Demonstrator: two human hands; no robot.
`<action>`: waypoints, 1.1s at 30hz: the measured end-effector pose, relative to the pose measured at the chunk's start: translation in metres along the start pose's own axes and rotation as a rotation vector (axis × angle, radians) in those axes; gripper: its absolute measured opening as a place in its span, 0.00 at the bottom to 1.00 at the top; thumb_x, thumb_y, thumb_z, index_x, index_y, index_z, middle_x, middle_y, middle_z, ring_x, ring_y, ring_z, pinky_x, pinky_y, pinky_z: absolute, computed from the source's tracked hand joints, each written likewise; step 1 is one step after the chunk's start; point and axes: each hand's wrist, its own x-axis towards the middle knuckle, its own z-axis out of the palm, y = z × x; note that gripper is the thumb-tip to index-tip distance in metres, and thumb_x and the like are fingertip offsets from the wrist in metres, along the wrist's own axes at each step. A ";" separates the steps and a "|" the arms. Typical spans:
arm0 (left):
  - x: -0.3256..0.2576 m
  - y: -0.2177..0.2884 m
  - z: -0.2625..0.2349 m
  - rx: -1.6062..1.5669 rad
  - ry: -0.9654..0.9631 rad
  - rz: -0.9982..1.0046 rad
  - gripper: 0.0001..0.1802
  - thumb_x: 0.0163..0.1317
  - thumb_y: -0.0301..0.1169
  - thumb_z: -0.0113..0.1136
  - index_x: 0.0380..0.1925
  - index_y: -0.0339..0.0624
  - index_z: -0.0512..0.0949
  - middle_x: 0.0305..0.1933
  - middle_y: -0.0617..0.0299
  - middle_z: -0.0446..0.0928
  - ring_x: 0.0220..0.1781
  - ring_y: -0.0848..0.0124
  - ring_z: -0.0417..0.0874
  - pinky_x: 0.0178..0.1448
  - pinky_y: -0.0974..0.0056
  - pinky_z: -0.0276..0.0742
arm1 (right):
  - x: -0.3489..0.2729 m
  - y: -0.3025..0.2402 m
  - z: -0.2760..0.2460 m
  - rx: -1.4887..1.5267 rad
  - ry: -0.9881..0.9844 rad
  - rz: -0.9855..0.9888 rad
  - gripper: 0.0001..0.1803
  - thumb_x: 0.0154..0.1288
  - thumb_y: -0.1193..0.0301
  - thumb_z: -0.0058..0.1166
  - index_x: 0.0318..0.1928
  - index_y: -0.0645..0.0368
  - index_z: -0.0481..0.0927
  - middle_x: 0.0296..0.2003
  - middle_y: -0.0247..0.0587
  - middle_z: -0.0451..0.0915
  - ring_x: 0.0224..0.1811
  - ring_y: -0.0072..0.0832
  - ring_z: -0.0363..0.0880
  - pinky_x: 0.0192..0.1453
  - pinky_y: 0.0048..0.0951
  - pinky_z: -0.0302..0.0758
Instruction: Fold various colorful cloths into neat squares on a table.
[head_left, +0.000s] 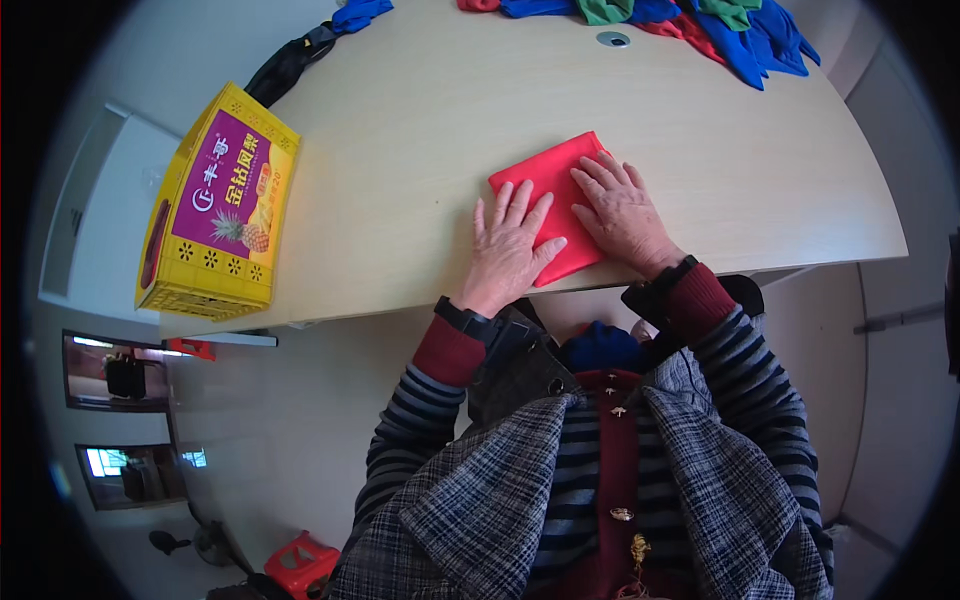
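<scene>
Both hands lie flat, fingers spread, on a folded red cloth [553, 200] that sits at the near edge of the pale wooden desk [420, 130], about midway along it. The left hand [508, 248] presses its palm on the cloth's near left part, with the wrist over the desk edge. The right hand [622, 212] covers the cloth's right side, fingers pointing toward the far edge. Neither grips anything; both are open and pressing down.

At the desk's left near corner stands a yellow cardboard box [215, 205], lying tilted, with a purple panel on its top face showing a pineapple picture and white lettering.

Farther off, a small grey round grommet [613, 39] is set into the desk near the far edge. Along that far edge lies a heap of blue, green and red cloths [740, 30], toward the right far corner. At the far left corner a dark strap [290, 62] hangs over the edge beside another blue cloth [360, 12].
</scene>
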 end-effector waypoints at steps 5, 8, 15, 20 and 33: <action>0.004 -0.008 0.011 0.016 0.012 -0.006 0.32 0.76 0.49 0.46 0.75 0.49 0.63 0.81 0.52 0.55 0.84 0.51 0.49 0.81 0.34 0.41 | -0.029 -0.046 0.000 0.077 0.023 -0.015 0.32 0.75 0.53 0.49 0.71 0.60 0.69 0.72 0.49 0.67 0.78 0.47 0.58 0.81 0.51 0.53; 0.008 -0.009 0.015 0.033 0.006 -0.008 0.31 0.78 0.47 0.44 0.75 0.49 0.63 0.82 0.53 0.55 0.84 0.52 0.49 0.81 0.34 0.41 | -0.040 -0.054 0.004 0.110 -0.012 0.012 0.34 0.76 0.51 0.47 0.72 0.60 0.68 0.73 0.48 0.65 0.79 0.47 0.57 0.81 0.51 0.51; 0.009 -0.002 0.013 0.044 0.008 -0.077 0.30 0.78 0.47 0.42 0.76 0.49 0.61 0.82 0.54 0.54 0.84 0.52 0.48 0.82 0.36 0.41 | -0.043 -0.028 0.007 0.099 -0.020 -0.023 0.35 0.77 0.49 0.45 0.73 0.59 0.66 0.75 0.47 0.63 0.81 0.45 0.53 0.83 0.51 0.48; 0.008 0.002 0.013 0.036 0.013 -0.106 0.31 0.78 0.47 0.43 0.76 0.48 0.61 0.82 0.53 0.54 0.84 0.51 0.49 0.82 0.37 0.41 | -0.044 -0.014 0.004 0.102 0.002 -0.011 0.34 0.77 0.49 0.45 0.73 0.58 0.67 0.75 0.47 0.63 0.81 0.44 0.54 0.83 0.48 0.49; 0.025 0.026 -0.020 0.039 -0.066 0.004 0.34 0.77 0.51 0.44 0.75 0.43 0.62 0.81 0.50 0.56 0.83 0.51 0.51 0.82 0.39 0.43 | -0.056 -0.006 -0.016 0.104 0.024 0.090 0.31 0.73 0.56 0.53 0.71 0.58 0.70 0.74 0.47 0.65 0.79 0.43 0.57 0.83 0.48 0.51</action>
